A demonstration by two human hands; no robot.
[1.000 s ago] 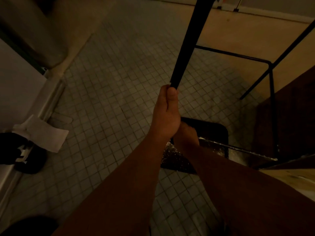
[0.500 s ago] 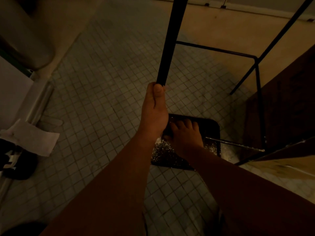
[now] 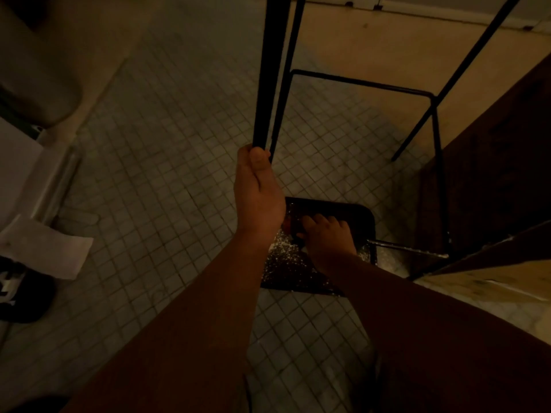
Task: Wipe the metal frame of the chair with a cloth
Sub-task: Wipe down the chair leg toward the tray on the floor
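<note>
The chair has a thin black metal frame [image 3: 360,83] and is tipped over a tiled floor. My left hand [image 3: 258,189] is closed around the end of one black leg [image 3: 268,84], which rises straight up out of my fist. Below it lies the dark chair seat [image 3: 298,272], speckled with white dust. My right hand [image 3: 328,236] rests on that seat with its fingers curled over a dark bunched cloth [image 3: 293,232] that has a reddish edge. My left wrist hides most of the cloth. A dusty frame bar [image 3: 408,248] runs right from the seat.
A dark wooden cabinet [image 3: 492,174] stands close on the right, against the frame. At the left lie a white sheet [image 3: 47,248] and a black shoe [image 3: 24,293] beside a pale baseboard [image 3: 44,186]. Small grey tiles [image 3: 167,174] cover the floor.
The leg in my left hand has swung from slanted to nearly upright. My right hand has come out from behind my left wrist and slid right on the seat.
</note>
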